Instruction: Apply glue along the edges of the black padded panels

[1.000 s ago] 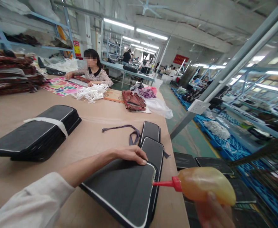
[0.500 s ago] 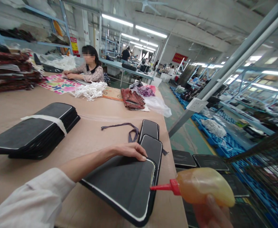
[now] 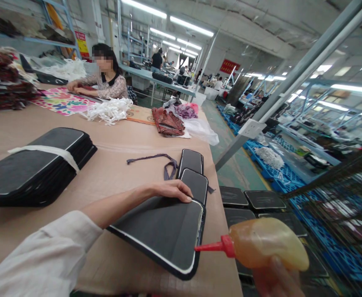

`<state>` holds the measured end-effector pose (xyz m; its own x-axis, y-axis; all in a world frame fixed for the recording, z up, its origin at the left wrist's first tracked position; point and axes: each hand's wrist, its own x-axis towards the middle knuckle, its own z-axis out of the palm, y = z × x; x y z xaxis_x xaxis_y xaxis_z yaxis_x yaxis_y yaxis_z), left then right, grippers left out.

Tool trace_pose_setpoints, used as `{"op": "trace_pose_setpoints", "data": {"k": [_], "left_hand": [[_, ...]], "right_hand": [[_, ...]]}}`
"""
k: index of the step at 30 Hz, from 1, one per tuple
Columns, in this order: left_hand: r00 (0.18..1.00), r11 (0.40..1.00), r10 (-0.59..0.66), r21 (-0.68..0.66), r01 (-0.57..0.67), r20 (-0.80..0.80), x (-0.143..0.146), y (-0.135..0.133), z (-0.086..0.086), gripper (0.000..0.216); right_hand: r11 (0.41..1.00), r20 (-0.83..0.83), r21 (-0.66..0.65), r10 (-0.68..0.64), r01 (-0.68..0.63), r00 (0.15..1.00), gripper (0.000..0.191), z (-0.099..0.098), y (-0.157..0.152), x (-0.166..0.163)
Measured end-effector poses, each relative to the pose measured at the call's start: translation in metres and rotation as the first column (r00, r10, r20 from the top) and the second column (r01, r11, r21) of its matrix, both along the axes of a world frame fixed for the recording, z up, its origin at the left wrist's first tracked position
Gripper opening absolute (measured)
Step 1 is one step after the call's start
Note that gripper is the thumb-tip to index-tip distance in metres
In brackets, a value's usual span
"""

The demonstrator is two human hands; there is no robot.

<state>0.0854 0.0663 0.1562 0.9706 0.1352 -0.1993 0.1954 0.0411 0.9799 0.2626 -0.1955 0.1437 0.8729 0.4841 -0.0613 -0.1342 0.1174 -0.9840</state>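
My left hand (image 3: 176, 190) pinches the far edge of a black panel (image 3: 159, 231), thumb on top and fingers curled at the rim. The panel has rounded corners and a white line along its border. In my right hand (image 3: 276, 278) is a squeeze bottle (image 3: 267, 243) of amber liquid, tipped on its side. Its red nozzle points left and its tip meets the panel's right border. A wet, pale bead shows along that border near the far corner. Beneath and beyond lie more black panels (image 3: 195, 181), partly covered by the held one.
At left, a stack of black panels (image 3: 54, 171) is bound with a white strip. A dark cloth tie (image 3: 151, 157) lies on the brown table (image 3: 113, 264). Across it a co-worker (image 3: 109, 78) sits near white scraps (image 3: 108, 110). A slanted metal post (image 3: 245, 136) rises beyond the table's right edge.
The camera view has shifted slightly, moving the surroundings left and up. The nozzle tip sits a little lower along the panel's right border. Both hands keep their holds.
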Motion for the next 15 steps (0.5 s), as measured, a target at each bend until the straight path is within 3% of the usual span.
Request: {"op": "trace_pose_setpoints", "data": {"k": [4, 15], "left_hand": [[1.000, 1.000, 0.003, 0.003, -0.003, 0.002, 0.003, 0.001, -0.004, 0.033], [0.997, 0.995, 0.079, 0.059, -0.078, -0.023, 0.004, -0.003, -0.007, 0.034]], "right_hand": [[0.999, 0.078, 0.031, 0.036, -0.038, 0.996, 0.053, -0.001, -0.004, 0.003], [0.997, 0.015, 0.080, 0.017, -0.018, 1.000, 0.053, -0.009, -0.017, 0.013]]}}
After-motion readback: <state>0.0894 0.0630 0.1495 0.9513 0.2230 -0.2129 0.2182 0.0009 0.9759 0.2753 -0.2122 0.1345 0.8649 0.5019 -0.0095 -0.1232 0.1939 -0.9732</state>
